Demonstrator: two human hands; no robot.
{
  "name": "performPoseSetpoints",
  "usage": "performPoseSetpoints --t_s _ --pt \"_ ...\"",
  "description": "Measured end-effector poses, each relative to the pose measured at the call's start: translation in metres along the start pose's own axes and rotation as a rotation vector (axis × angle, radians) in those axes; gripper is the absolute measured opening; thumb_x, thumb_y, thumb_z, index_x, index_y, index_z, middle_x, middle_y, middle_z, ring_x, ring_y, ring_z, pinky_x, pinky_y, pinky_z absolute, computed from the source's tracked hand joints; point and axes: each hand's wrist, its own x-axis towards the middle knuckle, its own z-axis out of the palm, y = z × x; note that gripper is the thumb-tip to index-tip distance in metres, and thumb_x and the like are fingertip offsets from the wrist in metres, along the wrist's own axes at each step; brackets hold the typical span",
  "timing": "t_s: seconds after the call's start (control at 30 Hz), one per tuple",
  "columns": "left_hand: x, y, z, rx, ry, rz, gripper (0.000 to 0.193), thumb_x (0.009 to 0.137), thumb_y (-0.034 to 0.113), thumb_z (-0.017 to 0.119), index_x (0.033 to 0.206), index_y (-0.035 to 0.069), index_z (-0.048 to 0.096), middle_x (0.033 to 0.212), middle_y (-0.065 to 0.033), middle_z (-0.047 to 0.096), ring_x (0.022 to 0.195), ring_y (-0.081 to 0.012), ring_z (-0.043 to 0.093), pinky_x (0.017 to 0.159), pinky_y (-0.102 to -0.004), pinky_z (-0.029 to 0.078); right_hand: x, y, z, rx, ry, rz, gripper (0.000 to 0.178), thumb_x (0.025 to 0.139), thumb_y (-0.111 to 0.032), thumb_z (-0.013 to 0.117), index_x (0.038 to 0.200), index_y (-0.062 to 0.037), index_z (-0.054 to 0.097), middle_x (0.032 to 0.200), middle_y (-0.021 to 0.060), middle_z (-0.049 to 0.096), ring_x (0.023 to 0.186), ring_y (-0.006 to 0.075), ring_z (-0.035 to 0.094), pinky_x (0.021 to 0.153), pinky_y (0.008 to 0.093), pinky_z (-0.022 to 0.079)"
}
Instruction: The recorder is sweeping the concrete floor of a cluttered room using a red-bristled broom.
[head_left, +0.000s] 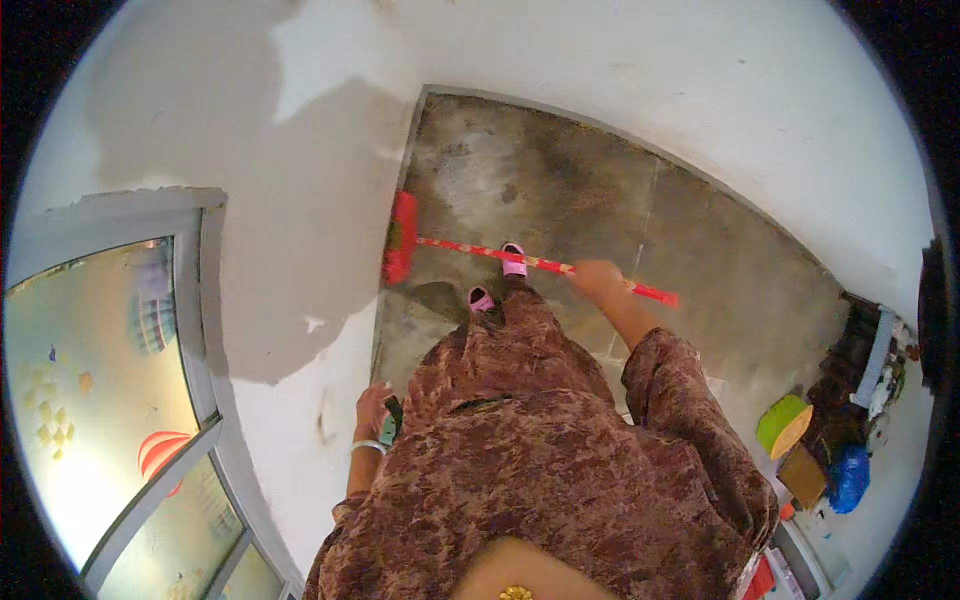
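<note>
Below us, our right hand (597, 281) is closed around the red handle of a broom (470, 250), whose red head rests on the grey concrete floor (600, 190) against the white wall (300, 200). Our left hand (372, 412) hangs beside our patterned dress, wrapped around a small dark object (390, 420) we cannot identify.

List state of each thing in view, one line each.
Red long-handled plastic broom: head down on the floor at the wall edge.
Right hand: fingers closed round the broom handle.
Left hand: at the side, holding a small dark object.
Grey concrete floor: wet, dark patches.
Green round lid: tilted.
</note>
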Motion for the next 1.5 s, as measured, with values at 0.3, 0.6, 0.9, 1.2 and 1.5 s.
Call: performPoseSetpoints --t_s 0.3,0.6,0.9,1.2,1.5 --pt "-0.042 0.004 0.002 -1.435 -0.276 -0.384 0.035 0.088 0.032 0.047 0.111 0.005 0.051 0.104 -0.0119 0.061 0.084 -0.0241 0.061 0.07 -0.0349 0.049 -0.102 0.122 0.049 0.121 0.008 0.438 0.052 0.086 -0.056 0.036 0.108 -0.0157 0.062 0.107 0.0157 0.061 0.1 0.0355 0.057 0.086 0.0453 0.044" --pt "-0.057 -0.005 0.009 -1.237 -0.242 -0.501 0.031 0.088 0.036 0.048 0.104 0.01 0.055 0.096 -0.007 0.064 0.084 -0.0189 0.06 0.069 -0.0314 0.048 -0.196 0.18 -0.003 0.065 0.248 0.551 0.051 0.086 -0.052 0.041 0.095 -0.0068 0.063 0.093 0.019 0.063 0.088 0.0393 0.059 0.075 0.0465 0.046" --pt "-0.022 0.047 0.026 -1.058 0.028 -0.633 0.029 0.089 0.036 0.048 0.104 0.012 0.053 0.093 -0.0063 0.065 0.08 -0.0184 0.06 0.068 -0.0318 0.049 -0.073 0.101 -0.09 0.0 0.161 0.1 0.042 0.087 -0.043 0.042 0.1 -0.0089 0.061 0.087 0.0181 0.064 0.081 0.0368 0.061 0.072 0.0462 0.047" --pt "0.017 0.167 0.028 -0.956 0.304 -0.72 0.027 0.088 0.033 0.051 0.102 0.01 0.053 0.085 -0.0075 0.062 0.07 -0.0179 0.061 0.061 -0.0302 0.049 0.103 0.032 -0.225 -0.248 0.082 -0.258 0.052 0.086 -0.051 0.043 0.093 -0.0044 0.064 0.09 0.0156 0.064 0.089 0.0325 0.061 0.074 0.0435 0.048" --pt "0.041 0.133 0.081 0.56 0.033 -0.192 0.032 0.086 0.026 0.05 0.109 0.003 0.051 0.093 -0.0214 0.058 0.087 -0.0377 0.057 0.071 -0.0448 0.048 0.191 0.118 -0.303 -0.267 0.248 -0.173 0.044 0.085 -0.048 0.046 0.091 -0.0087 0.066 0.09 0.0134 0.065 0.089 0.032 0.061 0.074 0.0435 0.048"
